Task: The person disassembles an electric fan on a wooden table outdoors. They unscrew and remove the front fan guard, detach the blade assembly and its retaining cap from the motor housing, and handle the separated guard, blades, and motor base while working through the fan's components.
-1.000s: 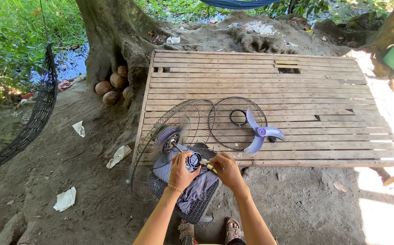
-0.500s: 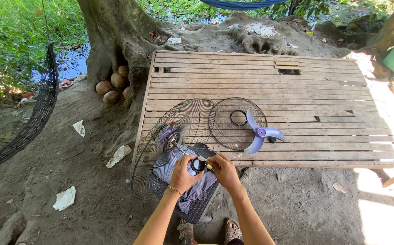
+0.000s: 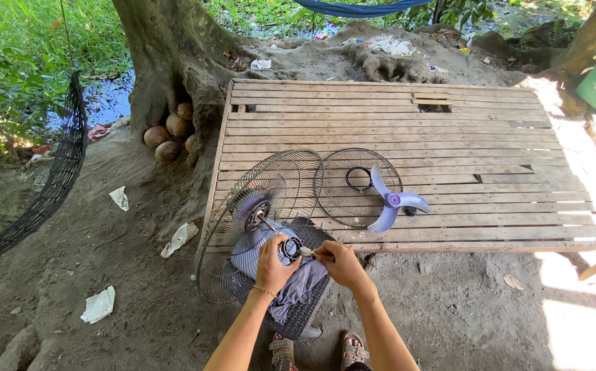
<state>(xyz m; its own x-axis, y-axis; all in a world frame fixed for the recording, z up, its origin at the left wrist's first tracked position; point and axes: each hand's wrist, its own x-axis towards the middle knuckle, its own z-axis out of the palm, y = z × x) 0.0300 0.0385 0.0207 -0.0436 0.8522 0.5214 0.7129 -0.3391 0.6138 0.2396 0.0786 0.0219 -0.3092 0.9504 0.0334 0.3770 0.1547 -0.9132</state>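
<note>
The fan body leans off the near-left corner of the slatted wooden platform, its rear wire guard facing up. I see my left hand closed around its motor housing, my right hand pinching a small tool at the knob. The loose front guard and purple blade lie near the platform's near edge.
</note>
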